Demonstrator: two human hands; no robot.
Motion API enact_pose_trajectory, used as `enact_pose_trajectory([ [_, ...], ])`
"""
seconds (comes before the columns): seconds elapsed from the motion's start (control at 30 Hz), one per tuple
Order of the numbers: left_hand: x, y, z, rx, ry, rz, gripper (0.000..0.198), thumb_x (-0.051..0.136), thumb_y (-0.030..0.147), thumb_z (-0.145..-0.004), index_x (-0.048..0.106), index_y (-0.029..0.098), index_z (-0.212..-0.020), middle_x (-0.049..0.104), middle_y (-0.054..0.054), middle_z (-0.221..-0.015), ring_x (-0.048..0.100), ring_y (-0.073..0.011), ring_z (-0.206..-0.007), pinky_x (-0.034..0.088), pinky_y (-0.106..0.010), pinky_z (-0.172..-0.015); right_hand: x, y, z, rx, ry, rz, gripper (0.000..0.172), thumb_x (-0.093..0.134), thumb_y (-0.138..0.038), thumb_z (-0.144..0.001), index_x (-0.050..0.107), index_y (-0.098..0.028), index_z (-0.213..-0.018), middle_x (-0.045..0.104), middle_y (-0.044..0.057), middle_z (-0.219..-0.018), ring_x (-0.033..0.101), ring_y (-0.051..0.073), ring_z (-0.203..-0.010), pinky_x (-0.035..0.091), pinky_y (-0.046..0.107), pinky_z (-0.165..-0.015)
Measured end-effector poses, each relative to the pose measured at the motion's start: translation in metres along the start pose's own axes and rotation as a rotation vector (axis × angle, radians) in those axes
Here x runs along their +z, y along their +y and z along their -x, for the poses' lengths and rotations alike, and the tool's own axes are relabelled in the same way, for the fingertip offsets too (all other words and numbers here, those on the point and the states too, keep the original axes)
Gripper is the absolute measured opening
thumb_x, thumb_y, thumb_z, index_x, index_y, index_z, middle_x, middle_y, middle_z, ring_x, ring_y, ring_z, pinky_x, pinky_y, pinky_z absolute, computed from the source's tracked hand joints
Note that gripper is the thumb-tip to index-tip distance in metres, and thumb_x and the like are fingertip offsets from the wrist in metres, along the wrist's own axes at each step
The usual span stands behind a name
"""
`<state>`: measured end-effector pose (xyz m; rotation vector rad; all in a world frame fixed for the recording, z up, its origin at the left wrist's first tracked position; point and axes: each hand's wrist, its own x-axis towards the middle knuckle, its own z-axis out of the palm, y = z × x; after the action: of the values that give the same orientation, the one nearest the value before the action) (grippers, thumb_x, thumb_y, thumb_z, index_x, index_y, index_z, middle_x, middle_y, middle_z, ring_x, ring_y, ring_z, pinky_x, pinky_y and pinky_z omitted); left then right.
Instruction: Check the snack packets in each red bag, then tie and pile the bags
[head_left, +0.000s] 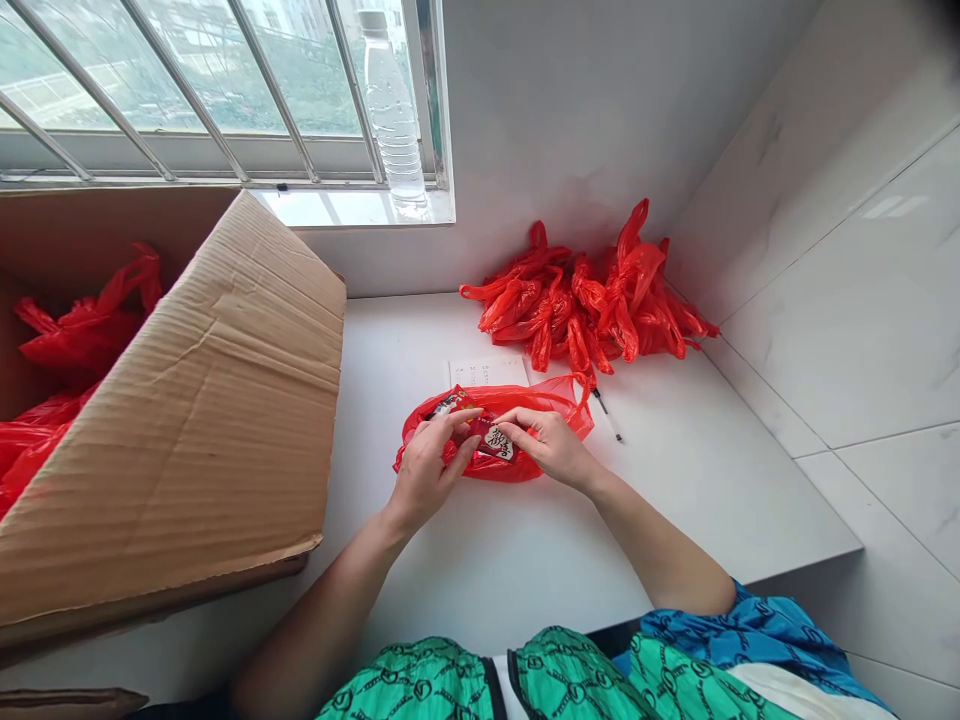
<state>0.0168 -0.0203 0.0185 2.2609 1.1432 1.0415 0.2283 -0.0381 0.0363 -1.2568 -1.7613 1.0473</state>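
A red plastic bag [555, 398] lies spread on the white countertop, with small printed packets on it. One dark red packet [499, 440] with white lettering is uppermost, and a black-and-red packet [452, 402] shows behind my left fingers. My left hand [435, 465] is at the packets' left side, thumb and fingers apart, with nothing visibly gripped. From the right, my right hand [551, 445] reaches over the bag, its thumb and fingertips pinched at the dark red packet's upper edge.
Several knotted red bags [592, 295] are heaped against the back wall. Behind the bag lie a sheet of paper [487, 372] and a pen [607, 415]. A cardboard box [225, 400] holding red bags stands at left. A water bottle [394, 120] stands on the windowsill.
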Motion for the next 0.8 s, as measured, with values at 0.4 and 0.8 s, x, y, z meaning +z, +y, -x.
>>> enact_pose_trajectory([
  [0.4, 0.007, -0.020, -0.001, 0.103, -0.143, -0.312, 0.019, 0.052, 0.028, -0.097, 0.070, 0.027, -0.100, 0.073, -0.003, -0.098, 0.066, -0.0211, -0.090, 0.043, -0.037, -0.085, -0.018, 0.011, -0.003, -0.097, 0.270, 0.631, 0.026, 0.045, -0.034, -0.101, 0.065, -0.023, -0.090, 0.068, 0.005, -0.092, 0.060, 0.022, -0.087, 0.043, 0.034, -0.078],
  [0.8, 0.008, -0.020, -0.001, 0.123, -0.170, -0.368, 0.016, 0.054, 0.029, -0.095, 0.070, 0.027, -0.095, 0.073, -0.003, -0.093, 0.064, -0.0235, -0.091, 0.041, -0.037, -0.081, 0.016, 0.021, -0.020, -0.078, 0.188, 0.557, 0.018, 0.056, -0.026, -0.095, 0.066, -0.023, -0.110, 0.073, 0.005, -0.103, 0.062, 0.023, -0.100, 0.042, 0.040, -0.091],
])
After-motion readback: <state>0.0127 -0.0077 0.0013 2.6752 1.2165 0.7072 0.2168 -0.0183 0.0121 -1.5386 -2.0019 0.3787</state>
